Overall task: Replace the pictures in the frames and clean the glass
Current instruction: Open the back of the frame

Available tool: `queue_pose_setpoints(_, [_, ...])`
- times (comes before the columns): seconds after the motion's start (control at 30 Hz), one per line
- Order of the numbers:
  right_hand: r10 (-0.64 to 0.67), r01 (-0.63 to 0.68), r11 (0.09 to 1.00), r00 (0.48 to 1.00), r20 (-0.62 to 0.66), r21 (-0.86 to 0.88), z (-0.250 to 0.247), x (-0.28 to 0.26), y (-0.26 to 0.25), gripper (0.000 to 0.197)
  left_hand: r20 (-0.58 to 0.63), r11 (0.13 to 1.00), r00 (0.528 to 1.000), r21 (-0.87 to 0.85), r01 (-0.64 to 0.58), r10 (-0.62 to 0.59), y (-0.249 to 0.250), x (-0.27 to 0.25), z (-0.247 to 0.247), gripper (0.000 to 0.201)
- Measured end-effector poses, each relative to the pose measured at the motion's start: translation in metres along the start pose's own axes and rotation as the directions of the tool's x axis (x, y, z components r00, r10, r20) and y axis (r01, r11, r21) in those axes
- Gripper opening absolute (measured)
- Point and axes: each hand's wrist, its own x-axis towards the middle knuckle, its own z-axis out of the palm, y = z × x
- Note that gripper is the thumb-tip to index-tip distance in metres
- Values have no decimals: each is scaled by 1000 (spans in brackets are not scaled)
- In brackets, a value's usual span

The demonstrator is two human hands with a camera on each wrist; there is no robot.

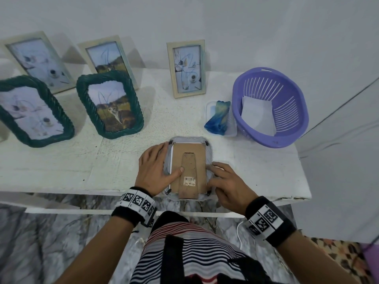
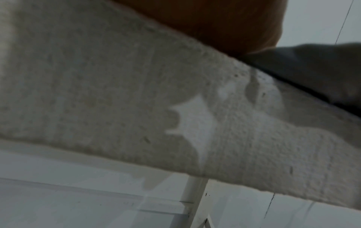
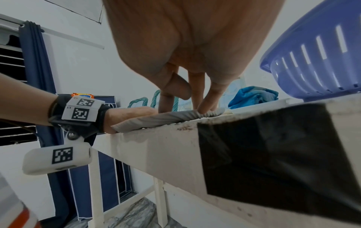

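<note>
A grey rope-edged picture frame (image 1: 188, 169) lies face down at the near edge of the white painted table (image 1: 61, 160), its brown cardboard back panel (image 1: 193, 156) and folded stand uppermost. The left hand (image 1: 154, 169) lies flat on the frame's left side, fingers straight, thumb pressing the panel. The right hand (image 1: 227, 181) rests curled fingertips on the frame's right edge, seemingly at the retaining tabs; whether it pinches anything I cannot tell.

The risk is at the table edge: the frame's lower rim overhangs slightly, and a hard push on a stiff tab could slide it off, glass down. Prying unevenly could also bend the cardboard.

The head view alone shows the layout: five standing frames, a blue cloth (image 1: 218, 117) on a clear lid, and a purple slotted basket (image 1: 287, 128) holding white paper (image 1: 258, 115). The right wrist view alone shows the right fingertips (image 3: 205, 108) touching the frame's ribbed rim from the side. The left wrist view shows mostly table surface.
</note>
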Motion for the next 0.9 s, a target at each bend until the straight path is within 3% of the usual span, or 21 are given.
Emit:
queue_pose_setpoints(0.17, [31,-37,994,998,-60,-105,3,3,-11,27,0,1000,1000,1,4,-4,0,0,0,101])
queue_pose_setpoints(0.3, [159,-164,961,986,-40,-224,4,12,-29,52,-10,1000,1000,-18,-11,11,0,-2,0,100])
queue_pose_setpoints(0.37, [198,-202,948,979,-43,-246,5,16,-35,54,1,1000,1000,-14,-17,17,1,-2,-1,98])
queue_pose_setpoints(0.53, [163,-172,949,985,-54,-264,8,24,-40,46,126,994,988,-78,-75,84,-10,-9,-9,99])
queue_pose_setpoints(0.67, [173,-185,954,982,-73,-234,14,35,-47,36,285,981,939,-70,-179,192,-29,-17,-21,113])
queue_pose_setpoints(0.77, [176,-196,952,979,-102,-235,15,43,-54,34,303,969,921,-56,-241,247,-35,-21,-23,108])
queue_pose_setpoints(0.9, [294,-298,918,954,-56,-263,19,49,-64,57,284,959,916,-54,-280,283,-37,-24,-25,94])
